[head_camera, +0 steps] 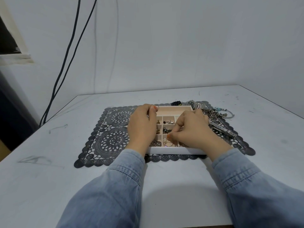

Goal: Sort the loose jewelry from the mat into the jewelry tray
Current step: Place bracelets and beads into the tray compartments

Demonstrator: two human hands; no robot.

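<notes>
A white jewelry tray point(174, 150) with pale pink compartments sits on a black lace mat point(108, 137). Several compartments hold small earrings and rings. My left hand point(141, 127) hovers over the tray's left side and pinches a thin wire ring point(157, 108) between thumb and forefinger. My right hand point(192, 130) reaches into the near compartments, fingertips pinched on a small pale jewelry piece point(168, 142); what exactly it holds is too small to tell. Loose jewelry lies on the mat to the right: a silver watch point(195, 104), dark beads point(176, 103), silver bracelets point(218, 113) and a metal strap point(223, 130).
The mat lies on a scuffed white table point(49, 186) against a white wall. Two black cables point(69, 51) hang down the wall at the back left. The table's right edge runs diagonally at the far right.
</notes>
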